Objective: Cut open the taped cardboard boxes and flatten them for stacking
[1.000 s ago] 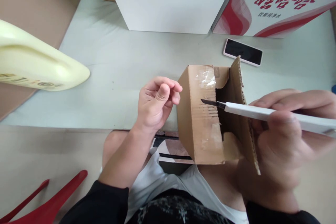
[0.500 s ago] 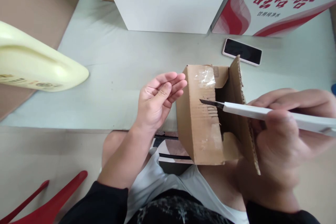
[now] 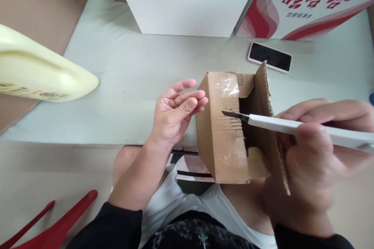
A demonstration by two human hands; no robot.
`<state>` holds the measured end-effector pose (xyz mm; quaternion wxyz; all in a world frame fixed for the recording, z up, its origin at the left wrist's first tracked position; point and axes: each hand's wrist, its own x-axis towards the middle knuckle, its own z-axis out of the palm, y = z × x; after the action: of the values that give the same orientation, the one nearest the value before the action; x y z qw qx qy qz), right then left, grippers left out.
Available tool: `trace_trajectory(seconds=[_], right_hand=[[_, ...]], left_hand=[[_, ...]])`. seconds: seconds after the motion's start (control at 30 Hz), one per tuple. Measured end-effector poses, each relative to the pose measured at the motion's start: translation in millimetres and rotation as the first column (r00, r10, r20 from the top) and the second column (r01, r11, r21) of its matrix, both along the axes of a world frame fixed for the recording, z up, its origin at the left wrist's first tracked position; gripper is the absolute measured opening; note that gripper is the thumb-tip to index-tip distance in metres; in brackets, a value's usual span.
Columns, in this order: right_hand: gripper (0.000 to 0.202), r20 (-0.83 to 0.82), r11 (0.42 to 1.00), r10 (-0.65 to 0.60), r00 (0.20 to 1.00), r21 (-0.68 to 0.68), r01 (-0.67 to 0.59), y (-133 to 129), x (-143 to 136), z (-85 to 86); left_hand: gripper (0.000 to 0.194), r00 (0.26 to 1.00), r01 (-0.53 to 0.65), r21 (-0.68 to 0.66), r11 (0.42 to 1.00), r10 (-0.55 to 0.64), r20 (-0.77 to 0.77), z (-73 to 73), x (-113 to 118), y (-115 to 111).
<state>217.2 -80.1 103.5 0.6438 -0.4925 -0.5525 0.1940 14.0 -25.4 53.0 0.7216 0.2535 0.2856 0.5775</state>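
Right hand [image 3: 315, 151] was closed around the white handle of a utility knife [image 3: 274, 123], thumb on top, dark blade pointing left. Blade tip lay over the upper face of a small cardboard box [image 3: 226, 144], beside a row of ridged, torn marks; contact between tip and cardboard could not be told. Left hand [image 3: 172, 114] was free, palm turned upward, fingers loosely bent and thumb alongside them. Its fingertips overlapped the left side of the box in view; touching or apart, unclear.

Box position: at the near edge of the counter [image 3: 117, 113], partly over the person's lap; support underneath not visible. Its mouth faced right, with one long flap [image 3: 265, 89] standing up near the right hand. Clear tape [image 3: 228, 85] clung near the far corner of the upper face.

Surroundings: phone [image 3: 269, 57] face up just beyond the box; large white box [image 3: 187, 4] and red-and-white carton [image 3: 309, 11] behind; pale yellow bottle [image 3: 43, 66] at left.
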Motion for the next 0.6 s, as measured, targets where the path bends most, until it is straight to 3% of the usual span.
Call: trace_trajectory(seconds=[0.23,0.6], right_hand=[[0.03,0.013,1.0,-0.021,1.0,0.012,0.021,0.2,0.2,-2.7],[0.029,0.018,0.999,-0.015,1.0,0.039,0.015,0.8,1.7,-4.4]], left_hand=[[0.033,0.998,-0.069,0.073,0.995,0.069,-0.008,-2.3,-0.2,2.7],[0.028,0.998,-0.061,0.038,0.997,0.06,0.037,-2.0,1.6,1.2]])
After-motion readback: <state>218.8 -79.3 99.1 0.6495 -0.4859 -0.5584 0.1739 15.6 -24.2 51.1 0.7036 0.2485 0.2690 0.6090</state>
